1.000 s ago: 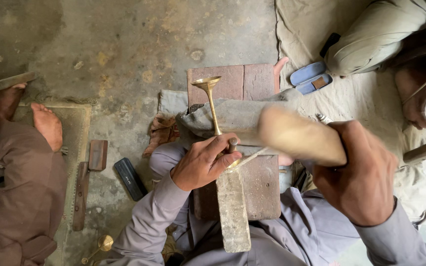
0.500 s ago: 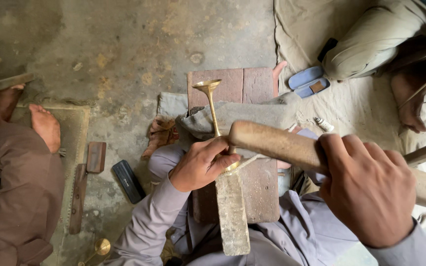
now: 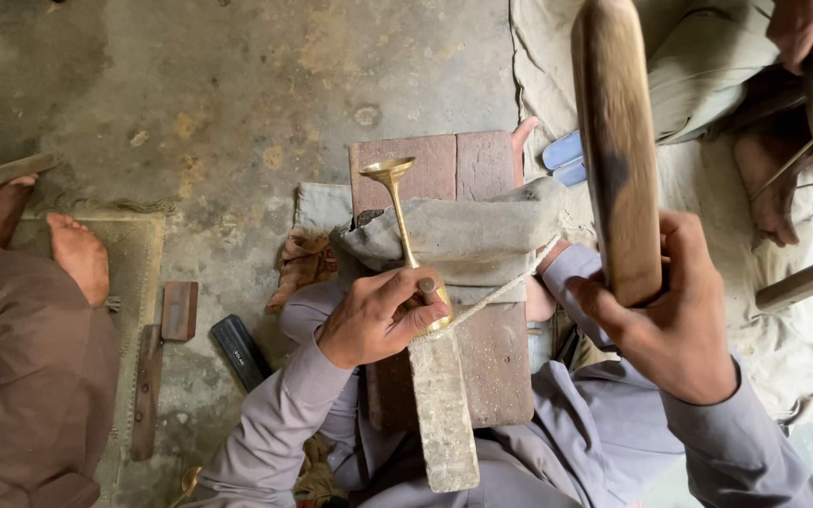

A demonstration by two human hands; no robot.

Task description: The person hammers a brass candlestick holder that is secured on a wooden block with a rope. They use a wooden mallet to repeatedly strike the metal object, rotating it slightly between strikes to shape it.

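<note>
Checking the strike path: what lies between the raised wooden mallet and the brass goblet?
In the head view, only a taut cord and grey cloth lie between wooden mallet and brass goblet.

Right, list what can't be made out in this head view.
- Lower end of the brass goblet: covered by the left hand.
- Top of the wooden mallet: cut off by the upper edge; its grip sits inside the right hand.
- Wooden block: partly under the grey cloth.
- Seated person on the left: cut off by the frame edge.
</note>
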